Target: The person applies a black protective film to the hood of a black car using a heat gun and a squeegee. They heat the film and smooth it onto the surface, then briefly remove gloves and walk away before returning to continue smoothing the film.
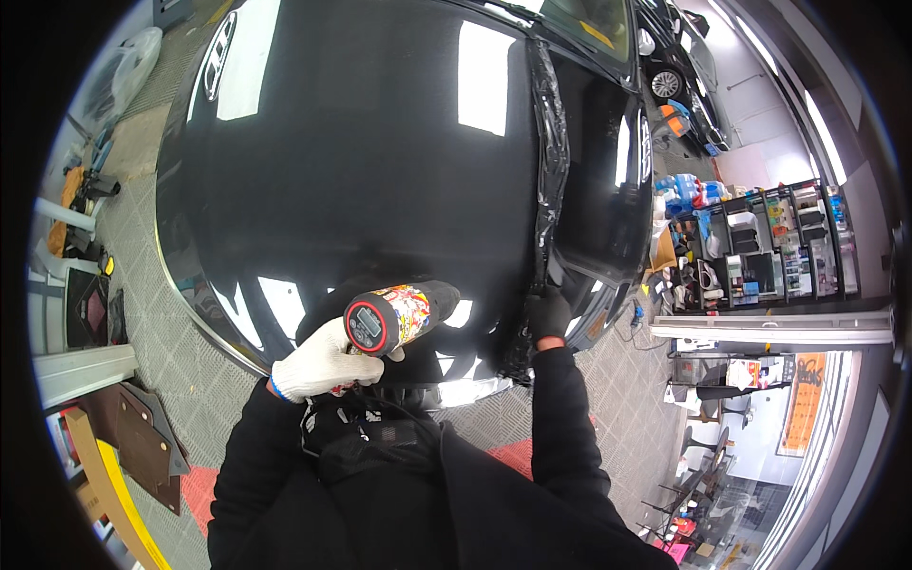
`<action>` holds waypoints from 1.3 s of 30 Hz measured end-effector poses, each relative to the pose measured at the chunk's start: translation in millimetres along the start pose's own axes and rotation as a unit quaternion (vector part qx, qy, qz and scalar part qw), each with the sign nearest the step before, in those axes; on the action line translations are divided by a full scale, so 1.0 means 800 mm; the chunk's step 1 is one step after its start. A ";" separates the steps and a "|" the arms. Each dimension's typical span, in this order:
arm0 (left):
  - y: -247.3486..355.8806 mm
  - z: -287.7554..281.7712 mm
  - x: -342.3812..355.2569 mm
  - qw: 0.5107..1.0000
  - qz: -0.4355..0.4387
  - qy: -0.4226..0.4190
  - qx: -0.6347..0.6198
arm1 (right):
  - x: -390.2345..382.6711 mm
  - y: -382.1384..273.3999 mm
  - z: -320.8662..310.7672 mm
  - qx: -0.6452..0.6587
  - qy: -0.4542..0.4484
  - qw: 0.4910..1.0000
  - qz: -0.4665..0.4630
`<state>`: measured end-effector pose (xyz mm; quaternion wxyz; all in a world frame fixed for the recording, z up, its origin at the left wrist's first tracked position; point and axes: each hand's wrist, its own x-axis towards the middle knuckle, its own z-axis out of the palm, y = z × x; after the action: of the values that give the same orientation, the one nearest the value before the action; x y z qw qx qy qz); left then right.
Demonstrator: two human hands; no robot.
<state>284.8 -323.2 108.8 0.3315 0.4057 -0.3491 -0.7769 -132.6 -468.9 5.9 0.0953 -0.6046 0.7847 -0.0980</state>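
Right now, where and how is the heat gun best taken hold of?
Probably by its handle, mostly hidden in the white-gloved left hand, coming from the lower left. The heat gun has its round display end toward the person and its dark nozzle pointing right and away, so that side should keep hands behind the nozzle.

My left grip (328,366) is gloved white with a blue edge; my right grip (549,315) is gloved black. I see red, yellow and white print on the black heat gun (410,313), and a black car hood (380,171).
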 end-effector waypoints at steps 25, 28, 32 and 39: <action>0.006 -0.001 -0.013 0.998 -0.031 0.029 -0.037 | -0.025 0.008 0.033 0.198 0.049 0.963 0.176; 0.007 -0.002 -0.014 0.998 -0.049 0.021 -0.019 | -0.024 0.003 0.042 0.088 0.063 0.987 0.116; 0.006 0.001 -0.015 0.999 -0.043 0.027 0.012 | -0.020 -0.014 0.029 0.136 0.025 0.980 0.142; -0.003 0.003 -0.013 1.000 -0.026 0.014 0.003 | -0.009 -0.007 0.020 0.174 -0.033 0.980 0.086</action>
<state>287.2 -312.9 112.2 0.3148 0.4261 -0.3359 -0.7788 -120.8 -463.7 -8.1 0.2328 -0.5121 0.8012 -0.2043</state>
